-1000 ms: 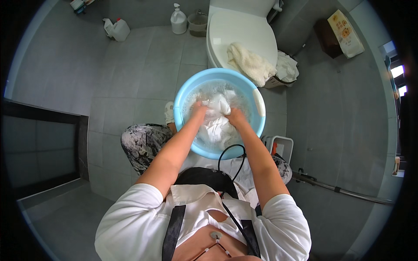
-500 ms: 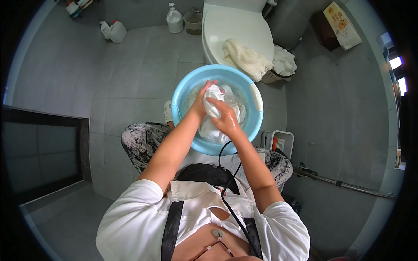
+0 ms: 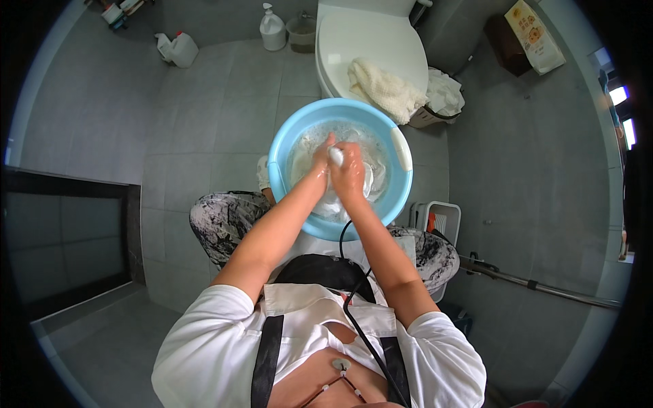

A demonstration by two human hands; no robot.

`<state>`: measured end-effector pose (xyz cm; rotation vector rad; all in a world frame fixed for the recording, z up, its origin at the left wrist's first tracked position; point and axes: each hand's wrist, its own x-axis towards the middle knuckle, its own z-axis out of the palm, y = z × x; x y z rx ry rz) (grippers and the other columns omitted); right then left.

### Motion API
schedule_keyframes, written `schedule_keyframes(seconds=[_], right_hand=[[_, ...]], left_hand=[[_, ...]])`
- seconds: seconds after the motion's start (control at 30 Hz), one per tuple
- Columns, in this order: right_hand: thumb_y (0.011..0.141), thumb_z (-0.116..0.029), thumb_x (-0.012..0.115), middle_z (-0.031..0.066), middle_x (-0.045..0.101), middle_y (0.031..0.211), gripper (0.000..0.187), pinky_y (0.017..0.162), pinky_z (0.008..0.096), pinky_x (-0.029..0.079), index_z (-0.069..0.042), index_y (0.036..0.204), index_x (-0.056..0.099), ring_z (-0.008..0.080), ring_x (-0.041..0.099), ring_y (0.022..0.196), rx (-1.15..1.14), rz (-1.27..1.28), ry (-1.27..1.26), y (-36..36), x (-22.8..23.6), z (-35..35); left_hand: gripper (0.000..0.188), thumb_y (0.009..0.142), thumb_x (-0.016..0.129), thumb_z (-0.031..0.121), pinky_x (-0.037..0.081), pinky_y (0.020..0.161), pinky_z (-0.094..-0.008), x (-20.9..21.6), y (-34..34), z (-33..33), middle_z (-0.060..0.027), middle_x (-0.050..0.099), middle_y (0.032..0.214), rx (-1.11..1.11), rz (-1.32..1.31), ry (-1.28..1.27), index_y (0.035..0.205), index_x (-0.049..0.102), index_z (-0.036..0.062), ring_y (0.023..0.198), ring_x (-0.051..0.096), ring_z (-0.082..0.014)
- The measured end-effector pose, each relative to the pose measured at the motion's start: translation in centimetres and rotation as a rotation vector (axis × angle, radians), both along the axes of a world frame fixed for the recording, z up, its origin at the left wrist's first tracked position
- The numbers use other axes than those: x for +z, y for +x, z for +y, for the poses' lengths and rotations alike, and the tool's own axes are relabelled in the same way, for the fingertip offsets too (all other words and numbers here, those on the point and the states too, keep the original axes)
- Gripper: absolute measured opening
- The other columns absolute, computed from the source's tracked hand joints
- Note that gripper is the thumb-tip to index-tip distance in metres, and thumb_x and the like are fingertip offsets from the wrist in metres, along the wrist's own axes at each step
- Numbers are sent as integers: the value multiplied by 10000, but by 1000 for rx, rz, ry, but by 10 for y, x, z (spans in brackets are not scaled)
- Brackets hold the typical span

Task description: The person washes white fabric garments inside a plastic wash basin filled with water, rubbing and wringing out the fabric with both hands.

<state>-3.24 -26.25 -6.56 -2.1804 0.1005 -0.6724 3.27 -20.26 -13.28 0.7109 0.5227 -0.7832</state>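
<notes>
A light blue basin [image 3: 280,146] of sudsy water stands between my knees, with soaked white fabric [image 3: 333,205] lying in it. Over the water my left hand [image 3: 321,158] and my right hand [image 3: 349,168] are pressed together, fingers closed. A bunched bit of white cloth [image 3: 336,156] shows between them; the rest of it is hidden by the hands. Both hands look wet.
Past the basin is a white toilet [image 3: 371,47] with a cream towel [image 3: 386,88] on its lid. Beside it stands a waste bin [image 3: 427,118]. A pump bottle [image 3: 273,30] and a white jug [image 3: 181,50] sit by the far wall. A black cable [image 3: 345,299] hangs before me.
My hands have closed together, the right one curling into a fist around the cloth. Less of the white cloth shows between them now.
</notes>
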Motion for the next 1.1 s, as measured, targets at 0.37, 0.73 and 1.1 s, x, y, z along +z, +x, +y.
schedule_keyframes(seconds=[0.37, 0.73, 1.1], right_hand=[[849, -489, 394, 118, 553, 1056, 587, 812, 317, 396, -6, 1182, 422, 216, 517, 957, 133, 839, 858, 34, -77, -77], [686, -237, 688, 105, 443, 1192, 752, 908, 317, 352, -30, 1281, 278, 210, 446, 1070, 483, 779, 1004, -13, -24, -103], [719, -397, 596, 192, 495, 1046, 691, 765, 417, 439, -216, 1305, 277, 343, 528, 926, 249, 796, -499, 8, -32, -65]], left_hand=[[322, 845, 484, 348, 466, 725, -345, 89, -27, -11, -69, 582, 883, 126, -4, -85, 938, 536, 44, 801, 565, -213], [223, 851, 505, 263, 412, 676, -270, 38, 34, 54, -34, 534, 764, 280, -470, 338, 813, 535, 45, 747, 506, -132], [488, 764, 514, 63, 352, 911, -346, -37, -11, 28, -143, 332, 1264, -569, -1324, 1362, 1230, 396, 150, 1135, 371, -296]])
